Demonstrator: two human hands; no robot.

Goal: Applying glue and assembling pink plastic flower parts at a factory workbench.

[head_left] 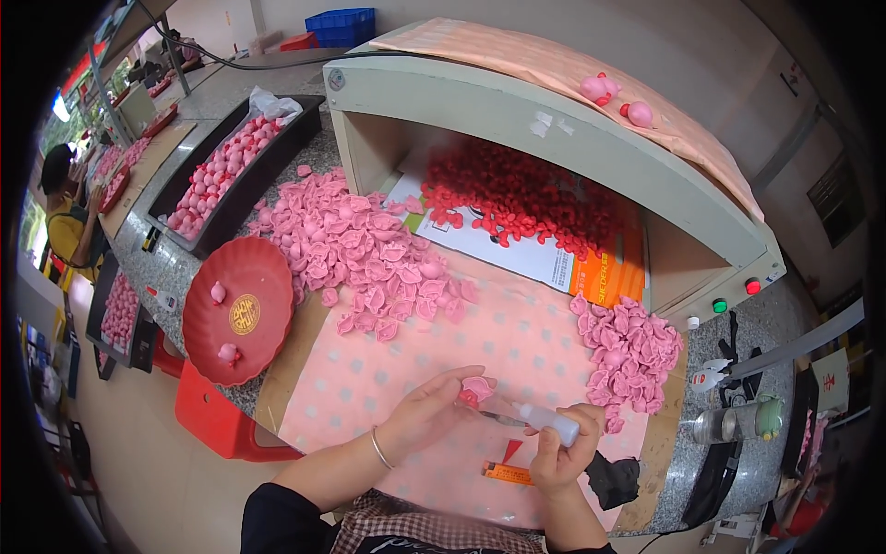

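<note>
Head view: your left hand (426, 406) pinches a small pink piece (477, 388) over the pink-clothed tabletop (517, 342). Your right hand (558, 448) grips a white applicator bottle (544, 422), its tip apparently touching the piece. Pink pieces (369, 249) lie heaped beyond.

Small pink shell-shaped piece (477, 387) with red part, pinched upright, white glue bottle (548, 422) tilted toward it
</note>
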